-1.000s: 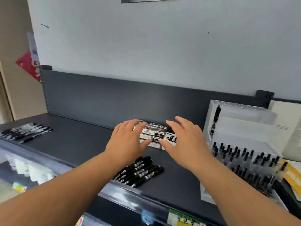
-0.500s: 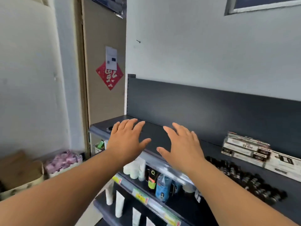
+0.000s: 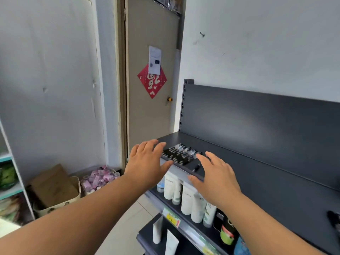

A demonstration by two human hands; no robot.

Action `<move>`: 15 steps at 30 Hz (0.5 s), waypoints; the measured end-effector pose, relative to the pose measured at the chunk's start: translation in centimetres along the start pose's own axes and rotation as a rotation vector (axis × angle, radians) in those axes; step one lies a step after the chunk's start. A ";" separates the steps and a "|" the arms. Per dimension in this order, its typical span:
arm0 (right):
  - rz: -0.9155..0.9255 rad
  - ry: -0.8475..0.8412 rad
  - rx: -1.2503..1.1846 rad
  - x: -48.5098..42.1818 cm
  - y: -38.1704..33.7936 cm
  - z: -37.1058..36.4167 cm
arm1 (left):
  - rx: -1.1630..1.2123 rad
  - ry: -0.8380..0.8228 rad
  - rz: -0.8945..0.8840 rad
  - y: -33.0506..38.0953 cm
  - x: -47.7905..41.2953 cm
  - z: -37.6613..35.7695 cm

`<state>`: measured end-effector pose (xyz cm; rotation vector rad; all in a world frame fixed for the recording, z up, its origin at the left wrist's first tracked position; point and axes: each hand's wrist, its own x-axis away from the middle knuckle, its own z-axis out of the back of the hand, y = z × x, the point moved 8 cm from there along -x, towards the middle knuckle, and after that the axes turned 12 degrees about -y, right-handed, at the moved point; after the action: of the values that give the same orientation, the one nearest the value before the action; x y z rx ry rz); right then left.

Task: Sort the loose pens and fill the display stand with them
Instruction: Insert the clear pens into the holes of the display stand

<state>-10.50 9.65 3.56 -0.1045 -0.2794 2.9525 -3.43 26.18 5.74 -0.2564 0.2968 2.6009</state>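
A row of loose black pens with clear barrels [image 3: 181, 154] is lying at the left end of the dark grey metal shelf [image 3: 257, 173]. The left hand [image 3: 149, 162] and right hand [image 3: 214, 173] are hovering on either side of it, fingers spread wide, holding nothing.

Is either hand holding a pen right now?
No, the left hand and right hand are spread open either side of the loose pens on the shelf, gripping nothing.
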 end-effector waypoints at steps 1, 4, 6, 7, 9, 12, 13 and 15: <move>-0.007 -0.001 -0.011 -1.2 0.3 -0.4 | 0.001 -0.006 0.001 -0.5 -1.1 -0.6; -0.030 -0.011 -0.042 -4.8 1.5 -1.5 | 0.006 -0.018 0.009 -1.3 -4.7 -2.2; -0.050 -0.045 -0.076 -7.1 2.1 -2.4 | 0.024 -0.055 0.005 -1.6 -7.2 -3.7; -0.064 -0.065 -0.092 -8.0 2.3 -2.8 | 0.029 -0.073 0.002 -1.8 -8.2 -4.4; -0.097 -0.103 -0.113 -9.9 3.0 -3.8 | 0.045 -0.105 -0.006 -2.3 -10.5 -5.8; -0.158 -0.141 -0.145 -12.0 3.9 -5.1 | 0.070 -0.146 -0.010 -3.3 -13.7 -7.8; -0.183 -0.147 -0.165 -12.6 4.3 -5.5 | 0.078 -0.168 -0.015 -3.6 -14.8 -8.5; -0.240 -0.152 -0.210 -13.7 4.7 -6.3 | 0.102 -0.211 -0.029 -4.0 -16.7 -10.0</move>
<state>2.70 3.82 -2.81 0.1190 -0.5795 2.6884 14.09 19.24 -0.54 0.0492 0.3458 2.5475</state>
